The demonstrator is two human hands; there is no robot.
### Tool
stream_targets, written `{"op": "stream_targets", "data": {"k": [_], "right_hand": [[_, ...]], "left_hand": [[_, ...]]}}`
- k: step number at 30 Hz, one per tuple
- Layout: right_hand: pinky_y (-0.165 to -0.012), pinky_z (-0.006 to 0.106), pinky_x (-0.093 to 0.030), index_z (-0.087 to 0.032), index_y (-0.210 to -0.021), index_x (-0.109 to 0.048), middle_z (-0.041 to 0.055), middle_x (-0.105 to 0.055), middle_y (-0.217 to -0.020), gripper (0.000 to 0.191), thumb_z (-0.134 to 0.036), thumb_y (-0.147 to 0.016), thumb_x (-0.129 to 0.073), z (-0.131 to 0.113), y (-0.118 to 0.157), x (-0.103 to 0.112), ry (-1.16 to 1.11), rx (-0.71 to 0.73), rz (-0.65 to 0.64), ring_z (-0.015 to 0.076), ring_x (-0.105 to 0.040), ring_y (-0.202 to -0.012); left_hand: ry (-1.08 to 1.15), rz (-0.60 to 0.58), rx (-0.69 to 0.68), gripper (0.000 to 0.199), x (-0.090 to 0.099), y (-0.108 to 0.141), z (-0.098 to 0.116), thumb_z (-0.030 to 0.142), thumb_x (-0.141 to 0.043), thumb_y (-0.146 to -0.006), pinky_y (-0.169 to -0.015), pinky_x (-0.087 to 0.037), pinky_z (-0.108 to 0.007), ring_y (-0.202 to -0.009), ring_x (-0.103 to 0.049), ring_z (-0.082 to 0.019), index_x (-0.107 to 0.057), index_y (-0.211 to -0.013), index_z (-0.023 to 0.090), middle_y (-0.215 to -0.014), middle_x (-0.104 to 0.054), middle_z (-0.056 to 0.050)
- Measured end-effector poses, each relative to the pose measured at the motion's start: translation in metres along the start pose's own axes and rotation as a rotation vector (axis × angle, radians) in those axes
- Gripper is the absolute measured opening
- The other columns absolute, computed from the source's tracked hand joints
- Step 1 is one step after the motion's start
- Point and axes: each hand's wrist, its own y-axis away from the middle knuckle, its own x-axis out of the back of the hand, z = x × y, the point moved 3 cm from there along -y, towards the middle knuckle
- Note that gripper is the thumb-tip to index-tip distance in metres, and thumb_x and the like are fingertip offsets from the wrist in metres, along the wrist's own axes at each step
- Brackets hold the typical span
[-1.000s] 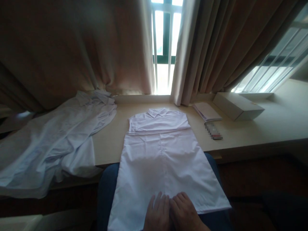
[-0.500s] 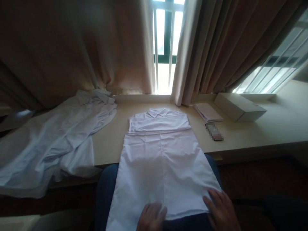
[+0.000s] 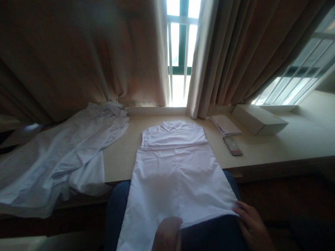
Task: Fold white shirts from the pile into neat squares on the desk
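Note:
A white collared shirt (image 3: 154, 177) lies front up, its collar at the far end on the table and its lower part draped over my lap. The sleeves are folded across its upper part. My left hand (image 3: 167, 233) is closed on the bottom hem near the middle. At the hem's right corner, my right hand (image 3: 250, 218) pinches the cloth between thumb and fingers. Between the two hands the hem is pulled fairly straight, with dark cloth of my lap showing below it.
More white garments (image 3: 70, 157) lie in a loose heap at the left, hanging over the edge of the table (image 3: 117, 158). To the right are a folded white cloth (image 3: 225, 125), a pixelated phone-like object (image 3: 232, 146) and a white box (image 3: 260, 119). Curtains (image 3: 136, 52) hang behind.
Both hands have closed on the shirt's hem, where they lay with fingers spread before. The right hand has moved slightly outward, and the right part of the hem is raised a little.

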Motion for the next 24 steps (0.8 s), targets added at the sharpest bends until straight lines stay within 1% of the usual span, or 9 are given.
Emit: {"op": "stream_targets", "data": {"k": [3, 5, 9, 11, 12, 15, 18, 21, 24], "right_hand": [[-0.093, 0.039, -0.051, -0.027, -0.100, -0.072, 0.0077, -0.064, -0.116, 0.023, -0.038, -0.088, -0.056, -0.001, -0.017, 0.006, -0.114, -0.121, -0.012, 0.0238, -0.061, -0.107], [-0.093, 0.037, -0.051, -0.026, -0.096, -0.074, 0.0076, -0.067, -0.112, 0.025, -0.043, -0.086, -0.059, -0.002, -0.029, 0.010, -0.213, -0.218, -0.041, 0.0240, -0.063, -0.104], [-0.078, 0.029, -0.056, -0.026, -0.097, -0.075, 0.0051, -0.072, -0.101, 0.033, -0.052, -0.079, -0.063, -0.002, -0.053, 0.016, -0.392, -0.462, -0.175, 0.0246, -0.068, -0.091], [-0.072, 0.027, -0.055, -0.025, -0.096, -0.075, 0.0047, -0.074, -0.095, 0.035, -0.053, -0.076, -0.066, -0.001, -0.067, 0.019, -0.455, -0.565, -0.221, 0.0251, -0.069, -0.087], [-0.070, 0.026, -0.055, -0.024, -0.094, -0.076, 0.0047, -0.074, -0.094, 0.036, -0.053, -0.075, -0.067, -0.001, -0.076, 0.020, -0.484, -0.593, -0.231, 0.0252, -0.069, -0.085], [-0.067, 0.025, -0.053, -0.023, -0.095, -0.076, 0.0044, -0.074, -0.093, 0.037, -0.052, -0.072, -0.070, 0.001, -0.110, 0.021, -0.559, -0.606, -0.245, 0.0245, -0.069, -0.083], [-0.066, 0.026, -0.051, -0.021, -0.095, -0.075, 0.0048, -0.074, -0.090, 0.040, -0.053, -0.071, -0.069, 0.005, -0.149, 0.016, -0.595, -0.559, -0.236, 0.0240, -0.067, -0.082], [-0.064, 0.027, -0.049, -0.019, -0.095, -0.075, 0.0059, -0.073, -0.085, 0.044, -0.055, -0.071, -0.069, 0.012, -0.186, 0.004, -0.590, -0.511, -0.240, 0.0239, -0.066, -0.079], [-0.064, 0.028, -0.048, -0.017, -0.097, -0.074, 0.0063, -0.073, -0.086, 0.048, -0.058, -0.071, -0.067, 0.021, -0.220, -0.014, -0.600, -0.477, -0.284, 0.0237, -0.066, -0.078]], "left_hand": [[-0.001, -0.093, 0.086, 0.025, 0.012, -0.017, -0.001, 0.016, -0.042, -0.087, -0.071, -0.052, -0.028, -0.077, -0.065, -0.018, -0.064, -0.099, 0.020, -0.084, -0.069, -0.007], [0.022, -0.152, 0.190, 0.026, 0.019, -0.030, -0.002, 0.017, -0.040, -0.089, -0.072, -0.050, -0.027, -0.078, -0.065, -0.017, -0.064, -0.098, 0.022, -0.084, -0.069, -0.005], [0.118, -0.298, 0.395, 0.028, 0.029, -0.055, -0.004, 0.022, -0.038, -0.091, -0.072, -0.046, -0.025, -0.079, -0.065, -0.017, -0.065, -0.095, 0.024, -0.082, -0.069, -0.004], [0.166, -0.369, 0.452, 0.028, 0.033, -0.070, -0.008, 0.025, -0.037, -0.091, -0.069, -0.043, -0.025, -0.077, -0.063, -0.017, -0.065, -0.091, 0.023, -0.081, -0.068, -0.004], [0.186, -0.399, 0.468, 0.029, 0.036, -0.078, -0.011, 0.026, -0.037, -0.091, -0.068, -0.042, -0.025, -0.076, -0.062, -0.017, -0.065, -0.088, 0.022, -0.080, -0.068, -0.003], [0.251, -0.456, 0.485, 0.030, 0.040, -0.110, -0.027, 0.032, -0.039, -0.089, -0.066, -0.039, -0.025, -0.074, -0.059, -0.017, -0.065, -0.079, 0.019, -0.076, -0.065, -0.002], [0.337, -0.475, 0.499, 0.030, 0.038, -0.145, -0.050, 0.036, -0.043, -0.085, -0.064, -0.038, -0.025, -0.072, -0.055, -0.016, -0.064, -0.075, 0.018, -0.073, -0.063, -0.001], [0.420, -0.484, 0.552, 0.028, 0.028, -0.176, -0.080, 0.042, -0.051, -0.077, -0.059, -0.035, -0.024, -0.065, -0.050, -0.014, -0.060, -0.067, 0.017, -0.067, -0.057, 0.000], [0.529, -0.514, 0.637, 0.030, 0.015, -0.200, -0.111, 0.045, -0.057, -0.071, -0.055, -0.032, -0.023, -0.057, -0.045, -0.012, -0.058, -0.065, 0.016, -0.060, -0.051, 0.002]]}}
